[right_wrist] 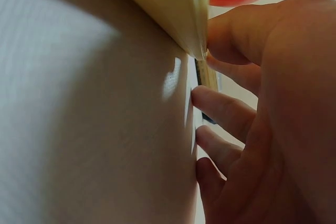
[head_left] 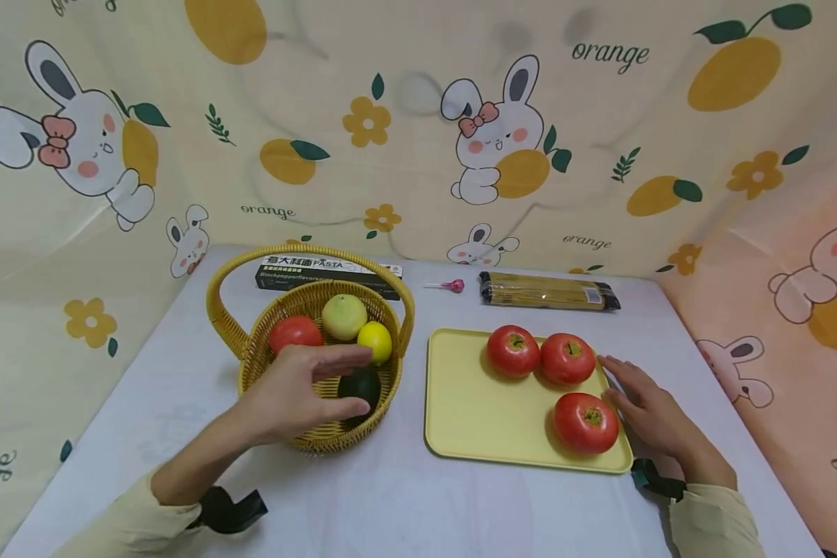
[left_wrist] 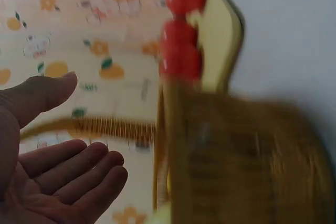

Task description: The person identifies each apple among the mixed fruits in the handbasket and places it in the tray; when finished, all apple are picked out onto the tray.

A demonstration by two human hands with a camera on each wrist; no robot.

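Note:
My left hand [head_left: 293, 391] hovers over the wicker basket [head_left: 324, 443], thumb and fingers spread apart with nothing between them. Inside the basket are a dark avocado-like fruit [head_left: 359, 385], a yellow lemon-like fruit [head_left: 375, 342], a pale green round fruit [head_left: 344, 317] and a red one [head_left: 296, 333]. At the yellow tray [head_left: 474, 411], my right hand [head_left: 652, 411] lies along the right rim. Its thumb touches the rim in the right wrist view, while the other fingers rest low beside it. Three round red fruits [head_left: 586, 422] with greenish stem hollows sit on the tray.
Behind the basket lies a black and white pasta box [head_left: 272, 277]. A pink lollipop [head_left: 455, 286] and a pack of spaghetti [head_left: 551, 292] lie farther back on the white table [head_left: 404, 511]. Patterned cloth walls [head_left: 418, 170] surround the table, and the basket's tall handle [head_left: 307, 251] arches upward.

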